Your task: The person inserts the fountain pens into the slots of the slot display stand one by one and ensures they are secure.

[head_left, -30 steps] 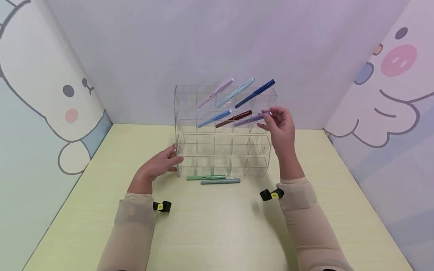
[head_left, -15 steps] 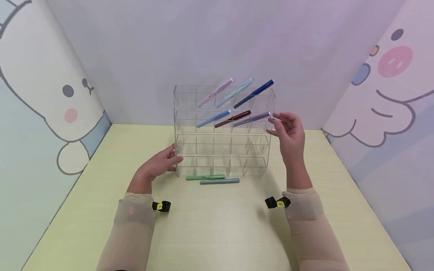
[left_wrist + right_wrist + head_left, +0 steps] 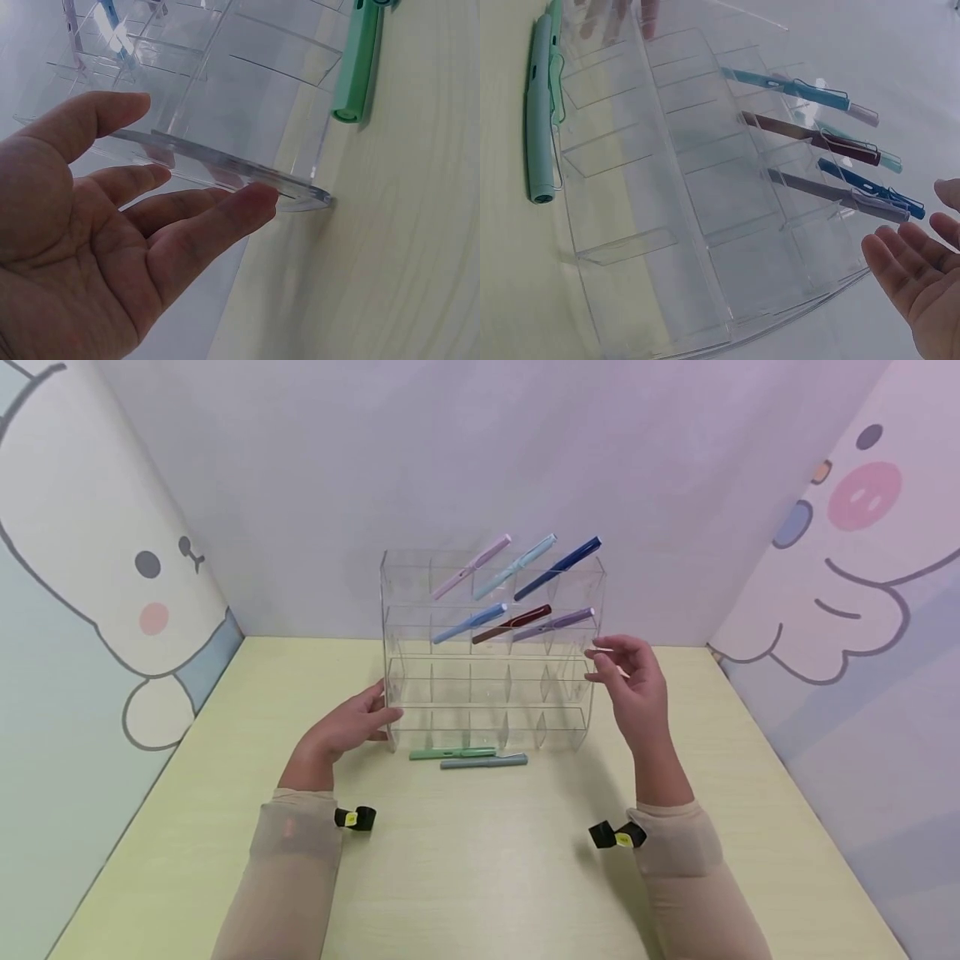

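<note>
A clear acrylic pen rack (image 3: 491, 692) stands on the table with several tiers of compartments. My left hand (image 3: 348, 727) rests at its left side, fairly straight fingers (image 3: 217, 217) against the side panel and thumb by the front edge. My right hand (image 3: 637, 693), holding nothing, has loosely bent fingers beside the rack's right side. Nearest above it is a purple pen (image 3: 555, 623) in the second tier, beside a dark red pen (image 3: 512, 624) and a blue pen (image 3: 471, 622). Top-tier pens are pale pink (image 3: 472, 566), pale blue (image 3: 516, 566) and navy (image 3: 558, 568).
A green pen (image 3: 452, 752) and a grey-blue pen (image 3: 483, 762) lie on the table (image 3: 480, 860) along the rack's front foot. A plain wall (image 3: 480, 460) rises behind the rack. Walls with cartoon figures stand left and right.
My right hand has let go of the purple pen, which stays in the second tier. It moved right, then lower along the rack's side. My left hand keeps its place.
</note>
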Tool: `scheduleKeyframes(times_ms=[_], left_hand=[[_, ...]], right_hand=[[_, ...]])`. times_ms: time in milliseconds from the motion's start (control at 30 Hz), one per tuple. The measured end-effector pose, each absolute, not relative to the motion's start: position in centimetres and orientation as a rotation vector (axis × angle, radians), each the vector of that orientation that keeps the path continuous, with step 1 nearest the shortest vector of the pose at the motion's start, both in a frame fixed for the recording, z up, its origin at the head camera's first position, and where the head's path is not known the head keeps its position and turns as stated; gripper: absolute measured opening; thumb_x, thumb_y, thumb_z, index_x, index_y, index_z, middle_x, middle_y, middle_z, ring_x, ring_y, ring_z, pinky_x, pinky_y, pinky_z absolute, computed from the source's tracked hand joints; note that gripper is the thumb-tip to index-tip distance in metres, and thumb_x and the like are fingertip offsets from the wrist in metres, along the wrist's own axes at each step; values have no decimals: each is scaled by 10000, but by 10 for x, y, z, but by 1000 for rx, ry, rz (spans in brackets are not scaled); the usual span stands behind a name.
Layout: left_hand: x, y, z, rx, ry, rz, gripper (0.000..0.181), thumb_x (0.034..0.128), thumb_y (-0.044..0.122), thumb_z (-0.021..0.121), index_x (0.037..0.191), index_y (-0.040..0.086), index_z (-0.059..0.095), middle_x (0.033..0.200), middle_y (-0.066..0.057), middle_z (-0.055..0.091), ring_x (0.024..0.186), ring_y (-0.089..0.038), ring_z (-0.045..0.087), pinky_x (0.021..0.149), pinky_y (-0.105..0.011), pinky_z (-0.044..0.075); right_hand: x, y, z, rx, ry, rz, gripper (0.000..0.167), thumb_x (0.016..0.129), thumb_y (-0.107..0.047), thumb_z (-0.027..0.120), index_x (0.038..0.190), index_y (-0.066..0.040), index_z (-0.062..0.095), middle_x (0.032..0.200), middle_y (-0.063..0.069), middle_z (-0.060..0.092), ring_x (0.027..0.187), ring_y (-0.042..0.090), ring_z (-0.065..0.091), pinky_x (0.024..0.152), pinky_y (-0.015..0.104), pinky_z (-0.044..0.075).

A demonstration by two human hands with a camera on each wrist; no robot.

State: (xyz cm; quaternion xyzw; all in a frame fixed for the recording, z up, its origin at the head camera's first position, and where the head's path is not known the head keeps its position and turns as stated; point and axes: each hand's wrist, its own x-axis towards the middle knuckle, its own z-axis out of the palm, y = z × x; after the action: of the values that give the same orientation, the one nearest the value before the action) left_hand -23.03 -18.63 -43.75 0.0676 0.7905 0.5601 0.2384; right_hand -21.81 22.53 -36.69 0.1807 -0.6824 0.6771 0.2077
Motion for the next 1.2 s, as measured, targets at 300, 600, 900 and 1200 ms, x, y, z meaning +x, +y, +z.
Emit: scheduleKeyframes(times_ms=[300, 600, 900, 1200], left_hand=[[-230, -187, -438, 194, 2165, 1543, 767, 995, 397, 559, 1570, 397, 51, 1574, -130, 334, 1348, -340, 475, 1090, -533, 411], [-230, -187, -439, 201, 2163, 1549, 749, 1005, 371, 547, 1573, 390, 60, 1567, -140, 344, 1356, -344, 463, 1078, -519, 430], [-228, -186, -435, 216, 2179, 1541, 711, 1029, 305, 508, 1575, 381, 59, 1576, -150, 326, 1367, -351, 449, 1065, -515, 445], [-228, -186, -436, 225, 2181, 1540, 724, 1026, 323, 515, 1579, 366, 50, 1582, -148, 314, 1367, -350, 449, 1063, -516, 446]], right_hand=[[-205, 216, -369, 609, -2429, 1431, 225, 988, -214, 604, 1172, -85, 624, 1075, 42, 661, 915, 64, 649, 775, 190, 572], [-196, 199, -371, 830, -2845, 1084, 259, 980, -371, 600, 1110, -154, 654, 1018, -99, 661, 952, 86, 641, 826, 333, 570], [-191, 178, -385, 932, -3083, 827, 157, 967, -366, 621, 1057, -239, 645, 979, -136, 656, 946, 68, 637, 827, 321, 545], [-187, 166, -400, 959, -3257, 571, 239, 951, -347, 643, 1125, -184, 659, 1053, -82, 686, 948, 116, 639, 823, 340, 529]])
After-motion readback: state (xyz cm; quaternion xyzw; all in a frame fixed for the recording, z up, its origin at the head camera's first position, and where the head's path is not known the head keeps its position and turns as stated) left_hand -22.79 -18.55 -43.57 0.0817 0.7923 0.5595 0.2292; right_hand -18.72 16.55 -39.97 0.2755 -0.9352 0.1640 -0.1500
